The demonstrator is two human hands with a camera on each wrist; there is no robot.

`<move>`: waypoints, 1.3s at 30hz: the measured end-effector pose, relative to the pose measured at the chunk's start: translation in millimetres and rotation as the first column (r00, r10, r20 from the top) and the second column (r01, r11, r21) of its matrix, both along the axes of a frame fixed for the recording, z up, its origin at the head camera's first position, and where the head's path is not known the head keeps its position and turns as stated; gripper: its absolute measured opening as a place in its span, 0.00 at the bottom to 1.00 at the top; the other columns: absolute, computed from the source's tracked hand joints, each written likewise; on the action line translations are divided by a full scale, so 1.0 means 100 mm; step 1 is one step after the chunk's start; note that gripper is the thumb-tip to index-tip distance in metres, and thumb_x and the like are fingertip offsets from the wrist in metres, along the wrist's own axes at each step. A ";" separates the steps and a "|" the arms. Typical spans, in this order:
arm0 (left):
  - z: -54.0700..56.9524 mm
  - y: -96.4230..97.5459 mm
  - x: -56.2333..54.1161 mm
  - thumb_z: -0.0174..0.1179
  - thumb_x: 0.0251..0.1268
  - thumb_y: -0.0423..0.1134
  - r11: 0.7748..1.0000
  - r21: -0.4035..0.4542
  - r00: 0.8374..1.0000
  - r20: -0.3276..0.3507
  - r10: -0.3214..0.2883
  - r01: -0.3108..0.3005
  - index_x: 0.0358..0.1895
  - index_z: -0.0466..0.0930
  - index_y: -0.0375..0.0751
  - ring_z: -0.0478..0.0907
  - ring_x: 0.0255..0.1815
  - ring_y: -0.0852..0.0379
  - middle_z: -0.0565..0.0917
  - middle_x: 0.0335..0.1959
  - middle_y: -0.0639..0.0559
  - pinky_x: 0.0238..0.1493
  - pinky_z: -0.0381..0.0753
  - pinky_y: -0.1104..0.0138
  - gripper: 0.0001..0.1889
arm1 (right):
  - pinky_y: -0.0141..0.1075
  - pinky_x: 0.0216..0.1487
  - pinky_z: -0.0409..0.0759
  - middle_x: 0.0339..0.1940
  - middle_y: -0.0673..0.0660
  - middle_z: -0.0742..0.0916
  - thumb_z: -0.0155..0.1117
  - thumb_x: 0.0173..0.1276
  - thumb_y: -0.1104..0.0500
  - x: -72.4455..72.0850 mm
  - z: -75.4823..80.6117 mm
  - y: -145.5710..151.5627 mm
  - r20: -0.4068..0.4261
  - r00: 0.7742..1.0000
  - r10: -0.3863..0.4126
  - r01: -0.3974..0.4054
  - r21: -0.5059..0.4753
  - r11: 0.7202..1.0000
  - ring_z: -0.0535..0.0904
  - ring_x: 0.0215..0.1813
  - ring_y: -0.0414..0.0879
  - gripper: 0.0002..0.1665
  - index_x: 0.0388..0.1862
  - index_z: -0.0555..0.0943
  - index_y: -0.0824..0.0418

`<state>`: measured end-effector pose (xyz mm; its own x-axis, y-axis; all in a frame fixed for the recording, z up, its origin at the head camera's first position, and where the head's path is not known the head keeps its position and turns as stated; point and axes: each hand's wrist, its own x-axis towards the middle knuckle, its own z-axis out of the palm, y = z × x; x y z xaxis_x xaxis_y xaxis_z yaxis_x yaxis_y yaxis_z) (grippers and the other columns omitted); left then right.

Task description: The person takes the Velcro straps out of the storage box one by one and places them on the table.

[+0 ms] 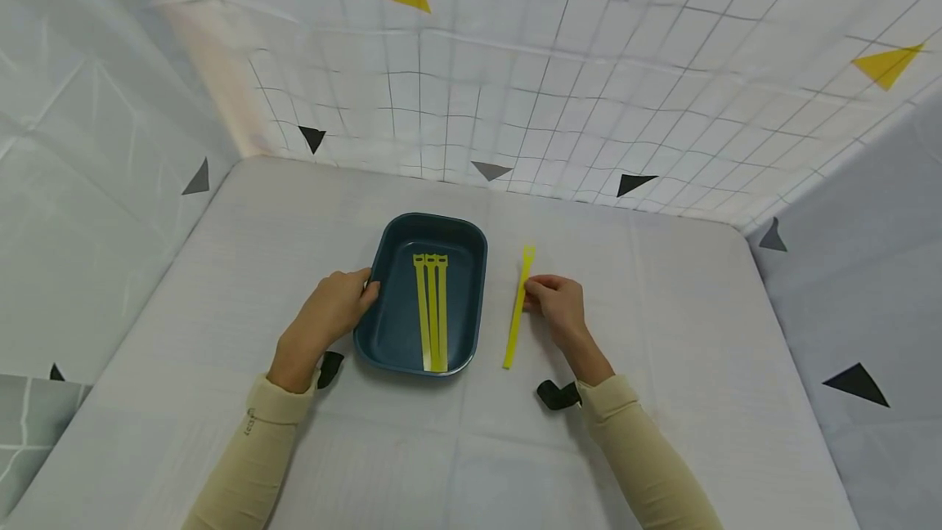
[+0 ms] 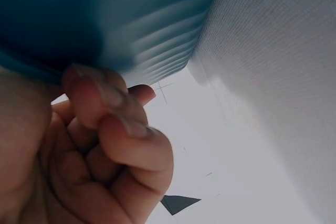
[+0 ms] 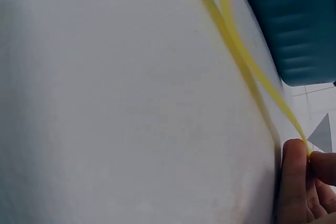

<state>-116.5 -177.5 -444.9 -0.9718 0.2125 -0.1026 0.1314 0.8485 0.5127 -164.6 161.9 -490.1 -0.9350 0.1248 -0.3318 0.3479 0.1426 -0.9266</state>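
Fingers [image 3: 294, 184] of the right hand [image 1: 558, 306] pinch a yellow strap [image 1: 514, 325] just right of a dark blue tray [image 1: 392, 317]. The left hand [image 1: 336, 305] grips the tray's left rim. Inside, three more straps [image 1: 432, 313] lie side by side; a white-covered table [image 1: 662, 334] spreads beneath.

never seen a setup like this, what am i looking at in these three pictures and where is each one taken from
There is no machine here, just a person's two bare hands. The widest picture comes from a camera on the head, looking forward and down. The other two come from cameras worn on the left and right wrists, each showing that hand up close.

On the white-covered table sits a dark blue tray with three yellow strips side by side inside. The left hand grips the tray's edge. The right hand pinches another yellow strip, outside the tray.
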 end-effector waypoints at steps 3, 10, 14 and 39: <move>-0.01 0.00 0.00 0.51 0.77 0.37 1.000 -0.002 1.000 0.000 0.000 0.000 0.37 0.76 0.35 0.72 0.21 0.53 0.75 0.21 0.48 0.27 0.72 0.60 0.10 | 0.34 0.34 0.83 0.37 0.63 0.86 0.64 0.71 0.63 0.00 -0.02 0.00 -0.002 1.000 0.000 0.000 0.003 1.000 0.84 0.29 0.43 0.14 0.49 0.81 0.73; -0.02 0.00 0.00 0.51 0.77 0.37 1.000 0.003 1.000 -0.008 0.002 -0.002 0.36 0.76 0.35 0.72 0.21 0.54 0.74 0.20 0.49 0.26 0.72 0.61 0.10 | 0.32 0.31 0.82 0.36 0.63 0.87 0.64 0.69 0.63 0.02 -0.05 -0.01 -0.081 0.996 0.035 -0.022 0.153 0.988 0.83 0.28 0.44 0.11 0.44 0.84 0.71; -0.02 0.00 0.00 0.51 0.77 0.37 1.000 0.002 1.000 -0.009 0.001 -0.001 0.37 0.76 0.35 0.72 0.21 0.54 0.74 0.20 0.48 0.26 0.72 0.61 0.10 | 0.32 0.28 0.79 0.31 0.61 0.87 0.63 0.68 0.63 0.03 -0.05 -0.02 -0.124 0.990 0.067 -0.030 0.281 0.959 0.81 0.26 0.44 0.10 0.41 0.86 0.69; -0.02 0.00 0.00 0.49 0.77 0.36 1.000 -0.004 1.000 -0.011 0.003 -0.003 0.35 0.75 0.36 0.70 0.19 0.54 0.72 0.19 0.48 0.25 0.70 0.62 0.11 | 0.34 0.22 0.74 0.24 0.57 0.86 0.65 0.67 0.63 0.04 -0.03 0.00 -0.214 0.957 0.196 -0.044 0.560 0.827 0.77 0.19 0.45 0.08 0.34 0.87 0.67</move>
